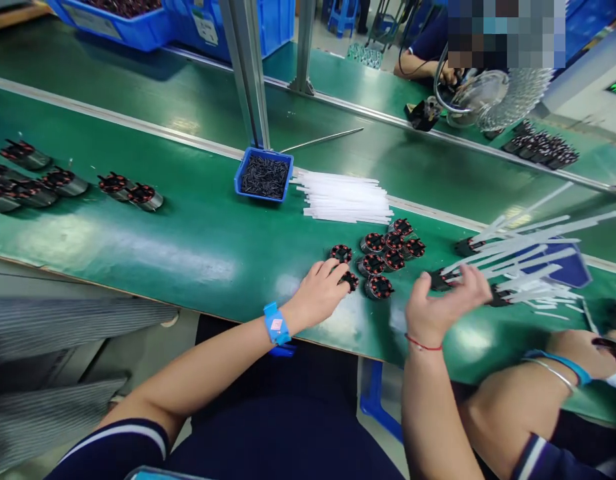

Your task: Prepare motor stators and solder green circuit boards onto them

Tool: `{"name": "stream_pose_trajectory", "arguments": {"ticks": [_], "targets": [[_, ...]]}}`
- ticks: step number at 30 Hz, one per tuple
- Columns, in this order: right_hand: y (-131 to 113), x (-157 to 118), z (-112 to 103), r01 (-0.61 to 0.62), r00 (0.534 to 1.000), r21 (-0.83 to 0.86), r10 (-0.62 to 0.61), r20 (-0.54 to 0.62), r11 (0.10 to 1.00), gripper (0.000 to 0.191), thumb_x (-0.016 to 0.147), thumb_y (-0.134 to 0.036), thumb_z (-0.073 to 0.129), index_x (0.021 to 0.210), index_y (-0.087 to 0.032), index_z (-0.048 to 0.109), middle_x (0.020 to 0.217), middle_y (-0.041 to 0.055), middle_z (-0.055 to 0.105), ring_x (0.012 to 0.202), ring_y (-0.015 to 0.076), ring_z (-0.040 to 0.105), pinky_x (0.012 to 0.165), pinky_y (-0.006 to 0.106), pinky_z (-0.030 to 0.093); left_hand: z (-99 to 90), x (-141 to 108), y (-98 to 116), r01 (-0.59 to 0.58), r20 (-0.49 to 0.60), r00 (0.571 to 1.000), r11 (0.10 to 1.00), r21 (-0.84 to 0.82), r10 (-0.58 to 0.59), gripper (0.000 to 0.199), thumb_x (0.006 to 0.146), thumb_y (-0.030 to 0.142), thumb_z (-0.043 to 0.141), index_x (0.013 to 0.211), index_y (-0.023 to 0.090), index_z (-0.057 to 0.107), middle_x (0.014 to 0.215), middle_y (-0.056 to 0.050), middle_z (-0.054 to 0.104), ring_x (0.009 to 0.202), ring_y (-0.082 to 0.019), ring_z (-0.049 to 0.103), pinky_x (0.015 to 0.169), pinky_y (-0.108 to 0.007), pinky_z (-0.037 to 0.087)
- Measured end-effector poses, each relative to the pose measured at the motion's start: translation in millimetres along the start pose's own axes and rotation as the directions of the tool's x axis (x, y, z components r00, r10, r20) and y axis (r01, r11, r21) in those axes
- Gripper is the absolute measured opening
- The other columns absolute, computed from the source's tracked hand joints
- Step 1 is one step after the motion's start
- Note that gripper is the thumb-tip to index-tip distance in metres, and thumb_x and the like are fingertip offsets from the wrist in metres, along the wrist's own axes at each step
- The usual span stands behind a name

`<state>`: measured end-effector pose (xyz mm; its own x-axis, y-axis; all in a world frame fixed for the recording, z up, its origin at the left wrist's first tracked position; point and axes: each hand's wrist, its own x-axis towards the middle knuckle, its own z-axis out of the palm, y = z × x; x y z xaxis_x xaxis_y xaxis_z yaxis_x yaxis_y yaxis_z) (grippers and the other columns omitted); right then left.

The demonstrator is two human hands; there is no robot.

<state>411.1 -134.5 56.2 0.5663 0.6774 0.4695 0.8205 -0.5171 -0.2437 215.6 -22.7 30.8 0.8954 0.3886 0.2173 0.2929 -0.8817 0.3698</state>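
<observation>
My left hand (pixel 322 297), with a blue band on the wrist, is closed around a small motor stator (pixel 350 283), a round metal part with black and copper-red windings. Another stator (pixel 341 253) touches its fingertips from behind. Just to the right stands a cluster of several similar stators (pixel 394 241). My right hand (pixel 445 303) is raised palm-up with spread fingers and nothing in it. Behind it, partly hidden, are dark stators (pixel 469 247) with long white strips (pixel 531 250) sticking out of them.
A blue bin (pixel 264 175) of short black pieces stands beside a pile of white strips (pixel 345 197). More stators (pixel 33 183) sit at the left. A co-worker's hand (pixel 583 357) works at the right. A metal post (pixel 248 73) rises behind the bin; another person sits across the bench.
</observation>
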Motion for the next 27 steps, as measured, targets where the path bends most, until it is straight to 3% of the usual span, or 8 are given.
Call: {"name": "stream_pose_trajectory", "arguments": {"ticks": [3,5,8,12,15,19,22,27], "targets": [[-46,31,18,0.327,0.922,0.189,-0.356,0.153,0.926,0.030,0.091,-0.025,0.046,0.119,-0.018,0.050,0.119,0.0139,0.055,0.115,0.0254,0.048,0.098,0.040,0.040,-7.7,-27,-5,0.053,0.027,0.998,0.991,-0.121,-0.050,0.013,0.089,0.021,0.052,0.096,0.016,0.062,0.124,-0.013,0.053,0.113,-0.029,0.046,0.090,-0.045,0.044],[-72,56,42,0.449,0.786,0.222,-0.501,0.364,0.866,0.027,0.090,-0.022,0.046,0.115,-0.018,0.057,0.116,0.0118,0.059,0.109,0.0234,0.053,0.094,0.036,0.042,-12.0,-46,-9,0.133,0.005,0.991,0.958,-0.252,-0.136,0.013,0.088,0.020,0.052,0.097,0.016,0.062,0.121,-0.012,0.054,0.109,-0.026,0.050,0.091,-0.043,0.045],[-97,88,81,0.533,0.606,0.147,-0.497,0.621,0.833,0.027,0.089,-0.017,0.047,0.111,-0.010,0.061,0.111,0.0161,0.062,0.104,0.0250,0.056,0.089,0.035,0.042,-18.3,-71,-15,0.315,-0.050,0.924,0.829,-0.462,-0.379,0.012,0.089,0.020,0.051,0.097,0.017,0.060,0.116,-0.011,0.056,0.107,-0.022,0.053,0.093,-0.040,0.046],[-108,108,116,0.527,0.587,0.087,-0.436,0.682,0.845,0.027,0.088,-0.010,0.043,0.103,0.000,0.063,0.104,0.0214,0.063,0.099,0.0235,0.060,0.083,0.031,0.041,-29.1,-103,-22,0.517,-0.072,0.761,0.669,-0.533,-0.645,0.012,0.090,0.025,0.051,0.092,0.017,0.060,0.109,-0.009,0.059,0.102,-0.021,0.055,0.091,-0.040,0.046],[-106,113,122,0.526,0.587,0.055,-0.409,0.699,0.849,0.022,0.084,-0.010,0.046,0.095,-0.001,0.064,0.098,0.0234,0.065,0.092,0.0261,0.062,0.077,0.034,0.043,-37.7,-121,-23,0.575,-0.081,0.724,0.664,-0.478,-0.685,0.011,0.087,0.024,0.054,0.082,0.017,0.061,0.106,-0.008,0.060,0.104,-0.023,0.053,0.093,-0.043,0.045],[-106,104,96,0.471,0.632,0.059,-0.383,0.674,0.880,0.020,0.085,-0.017,0.048,0.096,-0.010,0.063,0.088,0.0160,0.068,0.079,0.0250,0.063,0.069,0.034,0.043,-45.6,-131,-18,0.570,-0.005,0.732,0.616,-0.543,-0.682,0.008,0.087,0.022,0.054,0.082,0.017,0.059,0.106,-0.009,0.059,0.102,-0.021,0.055,0.091,-0.037,0.047],[-107,74,51,0.281,0.658,0.357,-0.450,0.604,0.891,0.019,0.085,-0.022,0.050,0.101,-0.017,0.059,0.085,0.0069,0.066,0.075,0.0196,0.060,0.069,0.030,0.043,-47.1,-133,-13,0.562,0.025,0.734,0.587,-0.583,-0.678,0.005,0.087,0.021,0.054,0.086,0.018,0.058,0.108,-0.008,0.057,0.104,-0.020,0.055,0.091,-0.035,0.045],[-107,-1,-8,-0.051,0.423,0.639,-0.563,0.710,0.768,0.027,0.094,-0.026,0.040,0.113,-0.021,0.059,0.095,0.0054,0.061,0.086,0.0177,0.058,0.079,0.030,0.045,-42.4,-136,-13,0.581,0.050,0.717,0.557,-0.593,-0.695,0.015,0.088,0.021,0.055,0.102,0.019,0.057,0.108,-0.007,0.057,0.101,-0.019,0.054,0.089,-0.033,0.045]]}}
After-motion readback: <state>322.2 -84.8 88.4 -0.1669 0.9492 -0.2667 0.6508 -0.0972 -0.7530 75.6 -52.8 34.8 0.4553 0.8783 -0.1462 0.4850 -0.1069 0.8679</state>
